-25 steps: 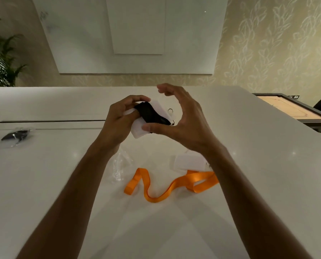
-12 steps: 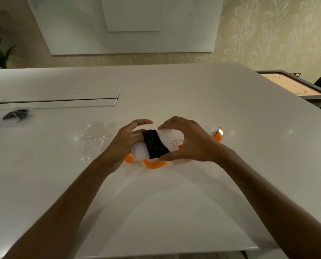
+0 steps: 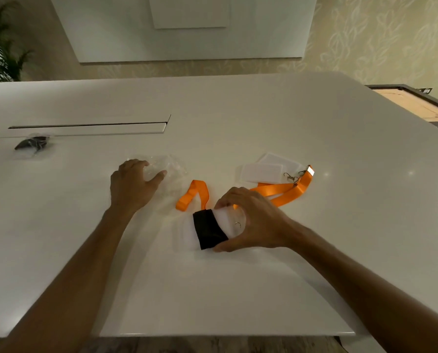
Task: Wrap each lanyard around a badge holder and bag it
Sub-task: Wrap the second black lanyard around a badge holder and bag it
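Observation:
My right hand (image 3: 251, 220) grips a white badge holder (image 3: 229, 221) with a black lanyard (image 3: 207, 229) wound around its middle, held low over the white table (image 3: 212, 289). My left hand (image 3: 131, 184) rests on a clear plastic bag (image 3: 169, 166) lying flat on the table, fingers spread over its left end. An orange lanyard (image 3: 276, 192) lies loose behind my right hand, its metal clips by two more white badge holders (image 3: 263, 171).
A bagged dark lanyard (image 3: 33, 145) lies at the far left, near a long cable slot (image 3: 88, 126) in the table. A wooden-topped side table (image 3: 416, 108) stands at the right. The table's front edge runs just below my forearms.
My left hand let go of the wrapped badge holder and moved left onto the clear bag. My right hand keeps the holder, and the orange lanyard and spare holders are uncovered.

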`<state>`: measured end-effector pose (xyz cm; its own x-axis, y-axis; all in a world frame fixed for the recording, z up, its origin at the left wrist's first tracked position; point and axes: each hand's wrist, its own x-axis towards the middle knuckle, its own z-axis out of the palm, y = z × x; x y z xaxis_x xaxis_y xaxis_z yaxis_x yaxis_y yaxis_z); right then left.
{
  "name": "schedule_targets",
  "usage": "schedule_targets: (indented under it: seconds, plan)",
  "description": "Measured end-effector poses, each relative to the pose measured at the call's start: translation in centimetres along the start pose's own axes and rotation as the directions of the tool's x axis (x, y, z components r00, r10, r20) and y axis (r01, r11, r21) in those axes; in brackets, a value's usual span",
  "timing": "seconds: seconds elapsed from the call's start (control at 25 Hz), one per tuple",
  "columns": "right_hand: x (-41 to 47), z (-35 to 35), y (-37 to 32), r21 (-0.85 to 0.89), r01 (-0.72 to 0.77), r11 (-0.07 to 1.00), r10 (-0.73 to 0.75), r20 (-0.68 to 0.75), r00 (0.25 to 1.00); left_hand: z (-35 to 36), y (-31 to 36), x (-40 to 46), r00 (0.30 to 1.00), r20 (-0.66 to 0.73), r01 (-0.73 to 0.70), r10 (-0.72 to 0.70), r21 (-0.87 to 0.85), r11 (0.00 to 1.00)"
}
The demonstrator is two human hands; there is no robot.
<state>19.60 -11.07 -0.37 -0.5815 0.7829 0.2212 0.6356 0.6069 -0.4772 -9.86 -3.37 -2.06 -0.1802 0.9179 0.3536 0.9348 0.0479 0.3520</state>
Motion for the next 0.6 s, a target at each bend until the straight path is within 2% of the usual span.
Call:
schedule_targets:
  seconds: [0.08, 0.28, 0.36, 0.48, 0.6]
  plan:
    - [-0.1, 0.4, 0.0, -0.008, 0.007, 1.000, -0.007, 0.000, 1.000, 0.3, -0.1, 0.1, 1.000, 0.018, 0.009, -0.010, 0.036, 0.999]
    - [0.0, 1.0, 0.3, -0.080, 0.003, 0.997, -0.003, 0.005, 1.000, 0.5, 0.1, -0.4, 0.999, -0.038, -0.017, 0.019, 0.059, 0.998]
    - [-0.1, 1.1, 0.3, -0.095, 0.001, 0.995, 0.000, 0.009, 1.000, 0.4, 0.1, -0.5, 0.999, -0.048, -0.025, 0.026, 0.018, 1.000]
    - [-0.1, 0.8, 0.3, -0.049, -0.007, 0.999, 0.006, -0.022, 1.000, 0.2, 0.3, -0.6, 0.996, -0.086, -0.043, 0.036, -0.081, 0.996]
    - [0.4, 0.3, 0.2, 0.060, -0.036, 0.998, 0.042, -0.113, 0.993, -0.5, 0.5, -0.6, 0.981, -0.174, -0.102, 0.082, -0.110, 0.989]
